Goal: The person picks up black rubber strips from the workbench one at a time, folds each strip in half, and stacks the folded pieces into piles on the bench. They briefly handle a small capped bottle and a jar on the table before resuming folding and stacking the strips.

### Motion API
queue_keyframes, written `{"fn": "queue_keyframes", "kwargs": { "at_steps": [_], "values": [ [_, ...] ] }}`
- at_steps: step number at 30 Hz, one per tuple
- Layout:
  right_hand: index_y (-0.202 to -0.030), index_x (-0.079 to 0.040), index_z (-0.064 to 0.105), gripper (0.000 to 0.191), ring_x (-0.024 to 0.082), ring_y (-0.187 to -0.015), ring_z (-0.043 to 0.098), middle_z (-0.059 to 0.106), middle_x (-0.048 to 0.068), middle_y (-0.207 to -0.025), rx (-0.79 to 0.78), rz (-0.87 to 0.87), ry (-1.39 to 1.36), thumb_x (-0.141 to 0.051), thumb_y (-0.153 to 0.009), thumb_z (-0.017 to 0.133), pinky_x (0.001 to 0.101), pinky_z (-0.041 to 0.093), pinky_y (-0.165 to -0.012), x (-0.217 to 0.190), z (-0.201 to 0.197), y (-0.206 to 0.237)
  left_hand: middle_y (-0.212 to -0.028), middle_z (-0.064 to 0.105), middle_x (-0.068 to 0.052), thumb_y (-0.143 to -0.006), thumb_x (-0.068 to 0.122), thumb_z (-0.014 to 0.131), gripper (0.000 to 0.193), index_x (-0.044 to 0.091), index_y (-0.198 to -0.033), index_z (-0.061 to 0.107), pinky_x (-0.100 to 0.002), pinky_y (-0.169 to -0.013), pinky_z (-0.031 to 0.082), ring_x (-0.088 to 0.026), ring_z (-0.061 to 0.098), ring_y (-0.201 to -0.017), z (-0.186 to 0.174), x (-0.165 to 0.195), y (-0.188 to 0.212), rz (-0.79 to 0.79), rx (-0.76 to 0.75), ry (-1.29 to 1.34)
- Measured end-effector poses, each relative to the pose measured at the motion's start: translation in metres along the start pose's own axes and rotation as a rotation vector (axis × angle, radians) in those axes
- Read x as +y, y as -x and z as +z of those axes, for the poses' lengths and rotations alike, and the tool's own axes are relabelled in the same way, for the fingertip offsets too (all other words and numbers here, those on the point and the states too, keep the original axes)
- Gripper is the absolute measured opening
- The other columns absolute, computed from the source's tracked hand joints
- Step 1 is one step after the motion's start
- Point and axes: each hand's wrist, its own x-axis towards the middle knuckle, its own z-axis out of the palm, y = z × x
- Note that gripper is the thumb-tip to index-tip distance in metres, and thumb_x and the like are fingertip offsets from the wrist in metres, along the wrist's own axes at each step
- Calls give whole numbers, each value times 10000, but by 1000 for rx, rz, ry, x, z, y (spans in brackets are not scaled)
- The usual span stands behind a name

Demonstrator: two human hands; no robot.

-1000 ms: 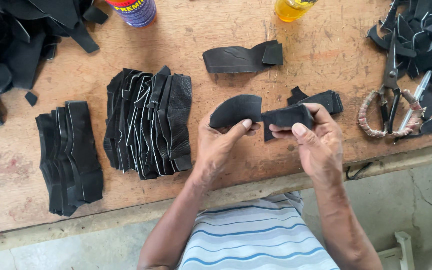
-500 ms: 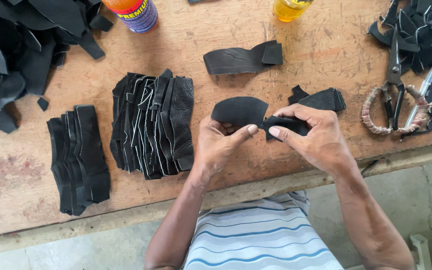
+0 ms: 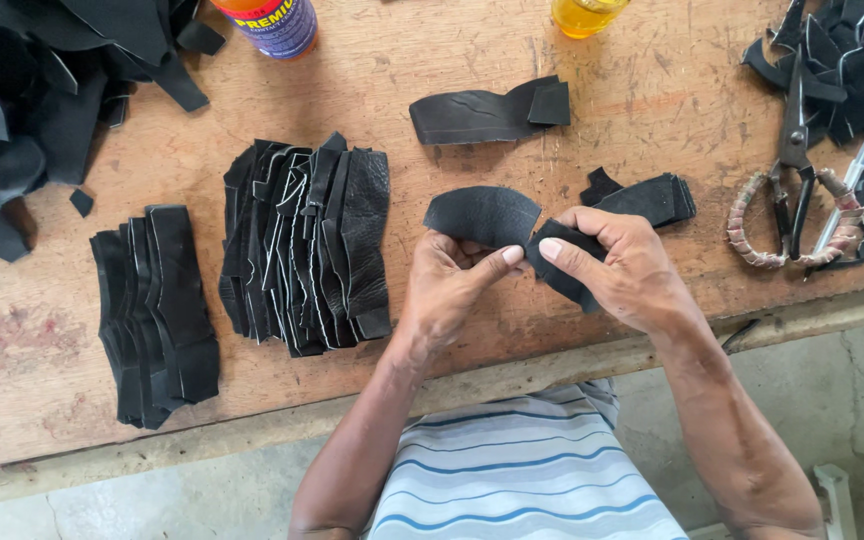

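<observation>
**benchguy:** Head cam looking straight down. Bottom of the frame is the person's striped shirt [image 3: 527, 470], and both forearms run up from it to the middle of the shot. Left hand [image 3: 449, 290] is closed on a rounded black leather piece [image 3: 482, 215], thumb on top pinching its lower edge. Right hand [image 3: 622, 265] is pinched shut on a smaller dark leather piece [image 3: 562, 270], thumb pressed over it. The two pieces meet right between the thumbs, just above the front edge of the wooden table [image 3: 652, 110].

**scrapbin:** So both hands are gripping, nothing loose?

**benchguy:** Yep, both closed on leather. Can't tell whether the two pieces are actually joined or only overlapping, though.

**scrapbin:** What's around them?

**benchguy:** Just beyond the right hand sits a small stack of black strips [image 3: 652, 198]. Left of centre there's a big fanned stack of leather cut-outs [image 3: 307, 245], and further left a lower stack of long strips [image 3: 157, 310]. Right side of the frame has scissors [image 3: 792, 170] with wrapped handles, a pen [image 3: 847, 185] lying beside them.

**scrapbin:** And up top?

**benchguy:** Upper middle, a folded leather strip [image 3: 487, 112]. Top edge shows an orange-and-blue can [image 3: 270, 22] and a yellow bottle [image 3: 584, 15], both cut off. Upper left is a heap of black offcuts [image 3: 32, 100], and upper right corner has another scrap pile [image 3: 852, 55].
</observation>
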Motion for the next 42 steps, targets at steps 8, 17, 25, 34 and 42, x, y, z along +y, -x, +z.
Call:
{"fn": "queue_keyframes", "kwargs": {
  "at_steps": [8,17,25,34,42],
  "values": [
    [-1002,-32,733,206,43,-729,620,710,0,-795,17,-23,89,-233,-962,709,212,517,-627,3,1,-1,-1004,763,-137,-888,20,774,251,-59,-1107,680,-298,-856,636,-163,743,-908,0,9,1,6,-17,-73],
    [-1002,-37,742,182,41,-712,616,706,-8,-787,42,25,92,-207,-942,720,208,514,-609,6,3,-4,-1057,757,-121,-868,9,791,312,-36,-1150,666,-299,-885,629,-161,733,-958,1,8,2,35,17,-95],
    [-953,-33,754,149,30,-683,583,686,-27,-745,76,41,71,-176,-933,722,209,491,-587,9,5,-5,-1074,755,-129,-870,10,797,308,-33,-1147,669,-310,-908,628,-172,734,-980,-1,-1,0,51,6,-10],
    [-941,-42,751,142,36,-674,597,688,-26,-735,81,68,54,-181,-926,728,211,495,-582,10,5,-5,-1076,757,-108,-891,26,772,261,-24,-1131,682,-301,-917,614,-149,728,-980,5,10,2,84,-8,-171],
    [-946,-60,761,147,37,-684,616,711,-20,-740,88,76,122,-203,-918,741,212,510,-595,7,7,-6,-1123,731,-88,-912,47,749,296,19,-1184,636,-307,-995,583,-153,708,-1069,7,11,3,81,24,-247]
  ]
}}
